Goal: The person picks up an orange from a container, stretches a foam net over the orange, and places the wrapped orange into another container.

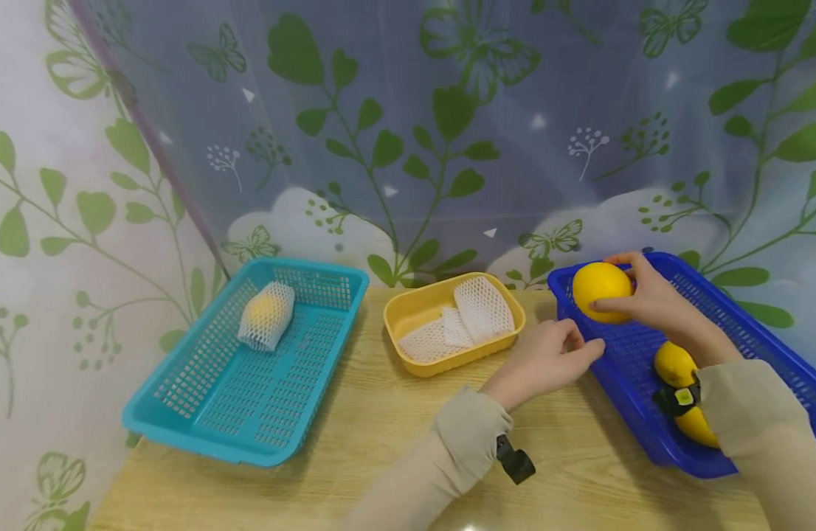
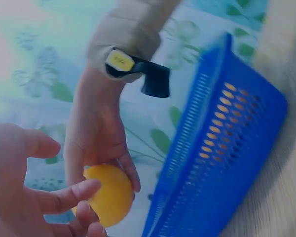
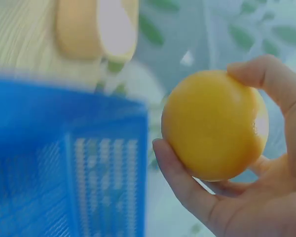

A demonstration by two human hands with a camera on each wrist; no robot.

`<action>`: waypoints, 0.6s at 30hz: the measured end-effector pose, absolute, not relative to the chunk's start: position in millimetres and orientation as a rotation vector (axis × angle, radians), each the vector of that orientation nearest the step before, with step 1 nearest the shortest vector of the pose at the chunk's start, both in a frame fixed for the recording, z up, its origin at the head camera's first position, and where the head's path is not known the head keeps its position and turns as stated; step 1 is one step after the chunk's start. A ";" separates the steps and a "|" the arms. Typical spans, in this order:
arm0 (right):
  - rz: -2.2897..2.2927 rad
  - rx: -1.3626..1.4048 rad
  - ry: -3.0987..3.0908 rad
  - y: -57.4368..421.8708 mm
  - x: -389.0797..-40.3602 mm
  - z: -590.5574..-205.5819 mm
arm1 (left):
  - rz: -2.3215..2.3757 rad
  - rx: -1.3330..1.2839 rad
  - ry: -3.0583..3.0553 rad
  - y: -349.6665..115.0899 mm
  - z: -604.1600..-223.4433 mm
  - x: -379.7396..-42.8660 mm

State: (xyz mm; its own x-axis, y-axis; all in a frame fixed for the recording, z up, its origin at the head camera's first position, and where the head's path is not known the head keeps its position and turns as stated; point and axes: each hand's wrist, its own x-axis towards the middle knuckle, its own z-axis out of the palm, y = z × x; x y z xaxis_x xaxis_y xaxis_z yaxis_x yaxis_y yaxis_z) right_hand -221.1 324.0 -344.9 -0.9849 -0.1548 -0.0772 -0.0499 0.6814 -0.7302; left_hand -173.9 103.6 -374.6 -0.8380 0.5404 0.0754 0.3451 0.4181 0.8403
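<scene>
My right hand grips a round yellow-orange orange over the far left corner of the blue basket. Thumb and fingers wrap its sides, as the right wrist view also shows of the orange. Close to the basket's left rim is my left hand, holding nothing; the left wrist view has its fingers loosely bent and spread. Inside the blue basket lie a lemon and another yellow fruit, partly hidden by the right sleeve and strap.
Between the baskets stands a small yellow tray with several white foam nets. On the left, a teal basket holds a yellow fruit in a foam net. A leaf-patterned curtain hangs behind the wooden table.
</scene>
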 end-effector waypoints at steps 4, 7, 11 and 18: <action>-1.242 -0.219 2.784 301.2 -204.1 -329.9 | 1.729 0.725 2.187 90.3 -379.0 -163.8; -1.294 -0.294 2.821 285.1 -192.2 -322.4 | 1.901 0.648 1.972 80.0 -384.5 -155.9; -1.403 -0.418 2.842 266.8 -177.2 -317.8 | 2.026 0.513 1.786 63.4 -397.1 -145.1; -1.674 -0.603 2.718 239.8 -153.1 -324.3 | 2.133 0.312 1.622 36.4 -434.2 -128.6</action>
